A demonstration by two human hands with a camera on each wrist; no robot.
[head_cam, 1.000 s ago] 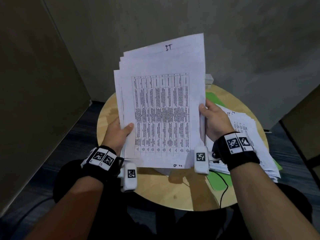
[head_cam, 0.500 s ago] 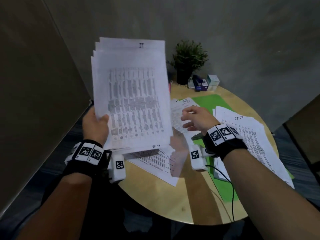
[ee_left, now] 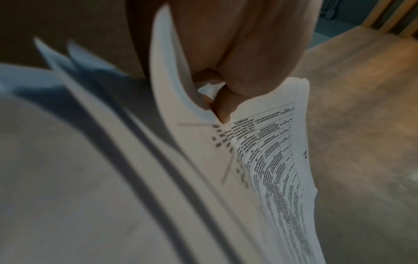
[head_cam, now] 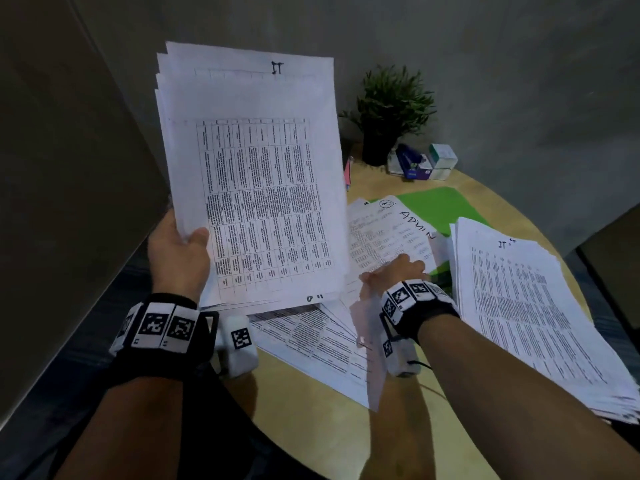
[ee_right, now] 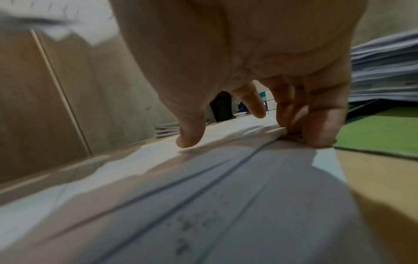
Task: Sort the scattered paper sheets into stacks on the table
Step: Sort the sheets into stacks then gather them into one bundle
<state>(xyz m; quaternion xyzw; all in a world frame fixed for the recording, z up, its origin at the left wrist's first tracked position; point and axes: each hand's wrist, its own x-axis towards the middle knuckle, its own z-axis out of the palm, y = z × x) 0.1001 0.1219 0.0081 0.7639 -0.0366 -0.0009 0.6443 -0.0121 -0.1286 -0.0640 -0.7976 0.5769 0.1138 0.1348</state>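
Note:
My left hand (head_cam: 180, 251) grips the lower left edge of a bundle of printed sheets (head_cam: 256, 168) marked "IT", held upright above the table's left side. The left wrist view shows the thumb (ee_left: 237, 53) clamped on that bundle (ee_left: 271, 151). My right hand (head_cam: 394, 271) is down at the middle of the table on a pile marked "ADMIN" (head_cam: 391, 230). Its thumb and curled fingers (ee_right: 316, 125) hold the far edge of a loose sheet (ee_right: 226, 178) that rises beside the wrist (head_cam: 372, 358). A thick "IT" stack (head_cam: 519, 306) lies at the right.
More printed sheets (head_cam: 311, 341) lie under the bundle on the round wooden table (head_cam: 311, 427). A green folder (head_cam: 436, 206) sits beneath the piles. A potted plant (head_cam: 391, 109) and small boxes (head_cam: 422, 162) stand at the back edge. Walls close in left and behind.
My right hand let go of the bundle's right edge and dropped to the ADMIN pile with a sheet. My left hand carried the bundle to the left and up.

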